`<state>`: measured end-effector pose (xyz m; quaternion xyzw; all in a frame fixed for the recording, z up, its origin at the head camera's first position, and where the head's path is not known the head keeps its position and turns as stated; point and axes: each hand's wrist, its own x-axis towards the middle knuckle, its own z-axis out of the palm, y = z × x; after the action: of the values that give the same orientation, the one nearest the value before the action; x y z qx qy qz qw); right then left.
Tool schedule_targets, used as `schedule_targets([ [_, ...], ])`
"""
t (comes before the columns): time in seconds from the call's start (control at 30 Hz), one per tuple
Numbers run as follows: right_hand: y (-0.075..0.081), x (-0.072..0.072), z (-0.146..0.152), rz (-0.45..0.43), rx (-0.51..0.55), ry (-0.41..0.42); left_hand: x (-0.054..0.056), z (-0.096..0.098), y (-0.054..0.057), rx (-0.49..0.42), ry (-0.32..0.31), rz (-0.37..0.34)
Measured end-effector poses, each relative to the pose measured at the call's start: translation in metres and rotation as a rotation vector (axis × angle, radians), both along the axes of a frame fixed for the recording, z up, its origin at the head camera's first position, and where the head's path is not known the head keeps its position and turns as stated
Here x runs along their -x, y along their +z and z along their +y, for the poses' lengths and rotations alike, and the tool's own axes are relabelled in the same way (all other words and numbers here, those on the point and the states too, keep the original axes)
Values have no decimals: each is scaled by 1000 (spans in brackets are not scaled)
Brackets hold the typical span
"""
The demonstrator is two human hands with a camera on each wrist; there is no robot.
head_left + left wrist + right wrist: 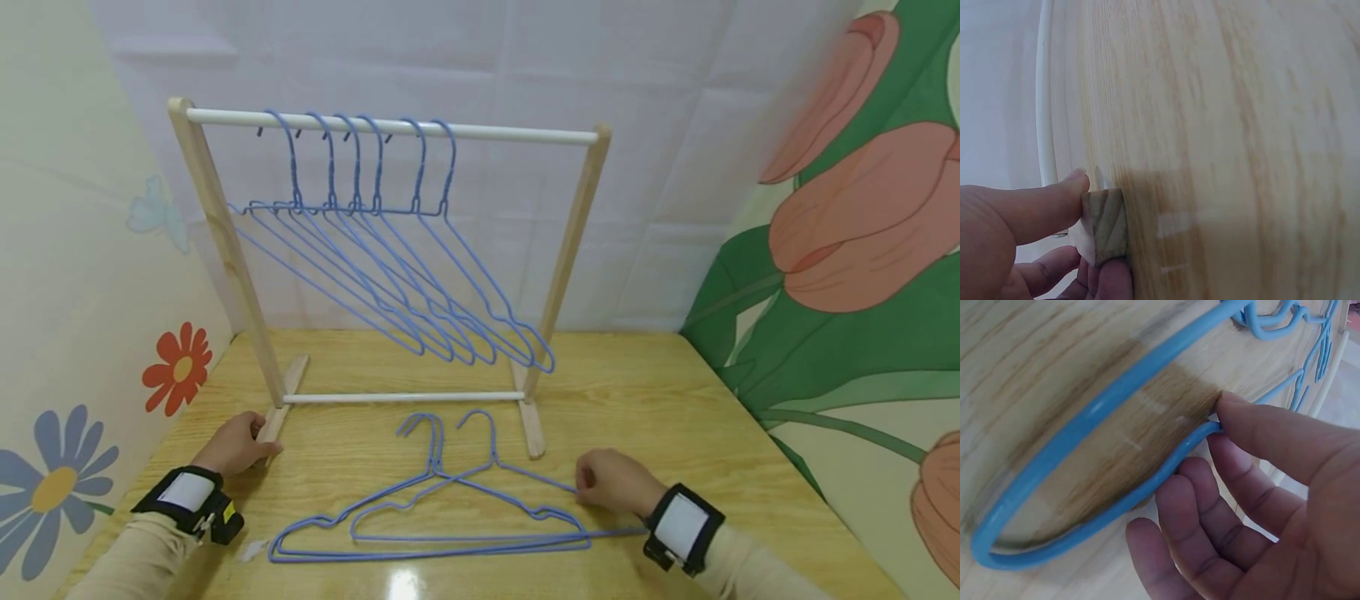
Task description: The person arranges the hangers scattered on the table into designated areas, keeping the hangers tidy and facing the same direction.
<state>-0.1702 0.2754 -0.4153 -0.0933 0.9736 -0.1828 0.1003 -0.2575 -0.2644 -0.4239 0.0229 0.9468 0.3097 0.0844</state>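
A wooden garment rack [573, 250] with white rods stands on the table, several blue wire hangers [360, 208] hooked over its top rod. My left hand [234, 444] grips the front end of the rack's left foot [1105, 225], thumb on one side and fingers on the other. In front of the rack, three blue hangers lie flat and overlap. By its right shoulder, my right hand [618, 483] pinches the rightmost of these, a blue hanger [1172, 462], between thumb and fingers. Part of that hanger's right end is hidden behind the hand in the head view.
The other two flat hangers [345, 557] lie nearly stacked to the left. A white lower rod [405, 398] joins the rack's feet. Behind hangs a white cloth [645, 208]; flowered panels [847, 250] flank the wooden table [637, 375]. A small whitish scrap [253, 550] lies near my left wrist.
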Motion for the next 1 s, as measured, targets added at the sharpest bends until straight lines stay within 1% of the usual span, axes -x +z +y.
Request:
schedule_targets([
  [0.1, 0, 0, -1, -9, -5, -17, 0, 0, 0, 0, 1, -5],
  [0.2, 0, 1, -1, -49, -1, -56, 0, 0, 1, -7, 2, -8],
  [0.27, 0, 2, -1, -72, 17, -78, 0, 1, 1, -15, 3, -12],
  [0.33, 1, 2, 1, -77, 47, -77, 0, 1, 1, -18, 5, -15],
  [0.5, 4, 1, 6, -54, 114, -16, 0, 1, 1, -12, 7, -19],
  [0.67, 8, 0, 12, -62, 172, 41, 0, 0, 0, -6, -4, -9],
  [0.77, 10, -1, 15, -50, 215, 97, 0, -1, -1, -6, -12, -3],
  [0.83, 11, 0, 18, -52, 227, 119, 0, -1, 0, -4, -12, -2],
  [1.0, 17, 4, 23, -91, 229, 145, 0, -1, 0, -9, -12, -4],
])
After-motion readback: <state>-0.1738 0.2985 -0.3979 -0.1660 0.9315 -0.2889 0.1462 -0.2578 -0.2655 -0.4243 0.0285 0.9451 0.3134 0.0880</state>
